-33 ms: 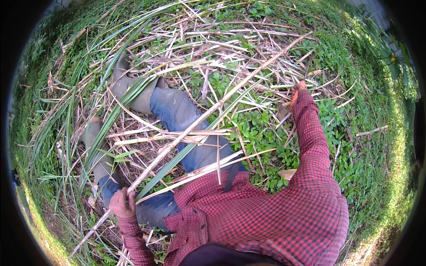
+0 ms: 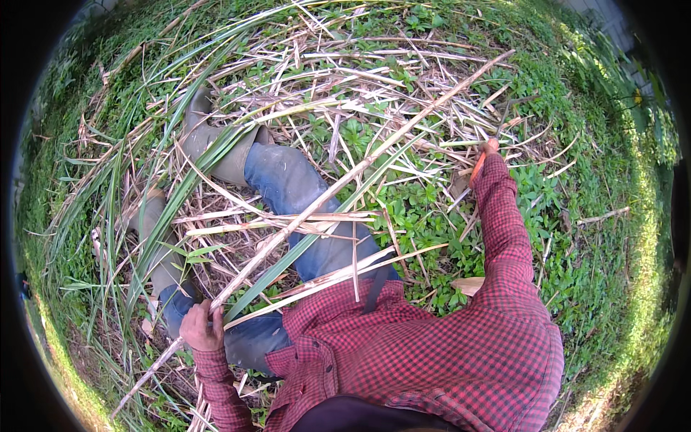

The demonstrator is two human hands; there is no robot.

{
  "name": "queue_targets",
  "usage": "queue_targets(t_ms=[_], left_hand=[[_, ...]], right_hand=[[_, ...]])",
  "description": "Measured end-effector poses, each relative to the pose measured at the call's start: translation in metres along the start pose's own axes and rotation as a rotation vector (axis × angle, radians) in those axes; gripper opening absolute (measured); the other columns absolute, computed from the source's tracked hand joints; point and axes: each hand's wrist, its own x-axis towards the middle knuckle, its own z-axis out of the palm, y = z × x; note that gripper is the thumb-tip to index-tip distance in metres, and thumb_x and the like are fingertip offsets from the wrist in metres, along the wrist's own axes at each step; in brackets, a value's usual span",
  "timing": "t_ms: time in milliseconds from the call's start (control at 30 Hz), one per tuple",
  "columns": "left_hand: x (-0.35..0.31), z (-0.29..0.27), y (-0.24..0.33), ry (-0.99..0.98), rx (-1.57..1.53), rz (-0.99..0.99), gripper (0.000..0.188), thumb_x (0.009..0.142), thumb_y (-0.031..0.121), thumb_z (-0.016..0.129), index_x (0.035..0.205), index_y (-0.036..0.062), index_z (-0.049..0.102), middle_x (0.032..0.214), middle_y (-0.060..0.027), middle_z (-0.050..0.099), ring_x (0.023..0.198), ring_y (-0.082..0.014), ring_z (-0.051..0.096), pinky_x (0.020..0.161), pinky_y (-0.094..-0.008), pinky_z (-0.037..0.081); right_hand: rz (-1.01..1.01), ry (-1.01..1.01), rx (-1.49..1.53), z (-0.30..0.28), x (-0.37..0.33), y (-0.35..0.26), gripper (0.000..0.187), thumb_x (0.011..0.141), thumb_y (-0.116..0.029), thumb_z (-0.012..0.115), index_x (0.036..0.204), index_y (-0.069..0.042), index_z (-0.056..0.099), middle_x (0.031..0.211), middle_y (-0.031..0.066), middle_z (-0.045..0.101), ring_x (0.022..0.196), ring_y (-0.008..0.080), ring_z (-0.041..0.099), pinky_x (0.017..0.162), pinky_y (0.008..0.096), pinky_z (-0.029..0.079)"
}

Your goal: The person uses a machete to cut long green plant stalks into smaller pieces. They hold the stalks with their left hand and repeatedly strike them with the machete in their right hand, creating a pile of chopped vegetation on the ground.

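The long stalk [image 2: 335, 190] slants across the person's lap from the near left to the far right, its near end beyond the left hand [image 2: 203, 326] and its far end over the litter of dry stalks [image 2: 374, 79]. The left hand is closed around it, fingers and thumb bent narrow, close to the left knee.

On the right, the arm reaches out far, and the right hand [image 2: 491, 146] is wrapped around the orange handle [image 2: 477, 167] of a cutting tool; its thin, dark blade [image 2: 506, 115] points away from the person, above the scattered stalks. The exact grip of those fingers is too small to tell.

A green leaf strip [image 2: 270, 282] runs alongside the stalk, and pale split strips [image 2: 338, 276] lie across the blue trousers [image 2: 288, 173]. The trouser legs go down into muddy, grey-green boots [image 2: 227, 157], with long green leaves [image 2: 162, 219] lying over them at left. Low green plants [image 2: 425, 216] cover the ground between the lap and the right arm.
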Motion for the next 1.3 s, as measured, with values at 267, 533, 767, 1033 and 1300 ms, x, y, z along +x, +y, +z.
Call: queue_targets(t_ms=[267,533,767,1033,1300], left_hand=[[0.172,0.100,0.143,0.166,-0.328,0.116,0.009,0.079,0.013,0.064,0.085,0.0065,0.064,0.072,-0.0070,0.060,0.065,-0.0221,0.060,0.056,-0.0337,0.047],[0.203,0.097,0.174,0.431,-1.187,-0.106,0.018,0.090,0.016,0.057,0.098,0.0016,0.066,0.081,-0.0085,0.068,0.078,-0.0145,0.064,0.073,-0.0273,0.051],[0.061,0.010,-0.041,0.049,-0.096,-0.322,0.055,0.094,0.035,0.043,0.140,0.0084,0.032,0.133,-0.0198,0.043,0.123,-0.0329,0.040,0.103,-0.0402,0.030],[-0.051,-0.009,-0.128,-0.472,0.220,-0.282,0.026,0.087,0.031,0.057,0.098,0.0075,0.056,0.086,-0.0169,0.060,0.079,-0.0352,0.059,0.067,-0.0431,0.046],[0.076,0.100,0.063,-0.375,-0.137,-0.093,0.024,0.086,0.030,0.057,0.085,0.0061,0.053,0.075,-0.0153,0.063,0.065,-0.0355,0.061,0.056,-0.0434,0.048]], right_hand=[[-0.219,0.154,0.478,-0.012,-0.133,0.110,0.031,0.070,-0.013,0.063,0.093,0.004,0.052,0.066,0.0088,0.055,0.052,0.0220,0.055,0.048,0.0336,0.048],[-0.462,-0.051,0.287,-0.001,-0.215,0.106,0.025,0.070,-0.003,0.059,0.094,-0.001,0.051,0.063,0.0054,0.052,0.048,0.0140,0.050,0.045,0.0262,0.042],[-0.535,-0.385,0.042,0.039,-0.240,0.112,0.026,0.066,-0.010,0.066,0.089,-0.002,0.056,0.066,0.0041,0.055,0.053,0.0127,0.052,0.050,0.0271,0.044],[-0.929,-0.286,-0.498,0.049,-0.255,0.114,0.039,0.064,-0.023,0.068,0.099,-0.009,0.059,0.080,0.0184,0.063,0.075,0.0380,0.062,0.068,0.0427,0.049],[-0.829,-0.411,-0.733,0.028,-0.290,0.107,0.043,0.068,-0.027,0.065,0.106,-0.009,0.053,0.082,0.0229,0.063,0.079,0.0412,0.061,0.071,0.0477,0.049]])
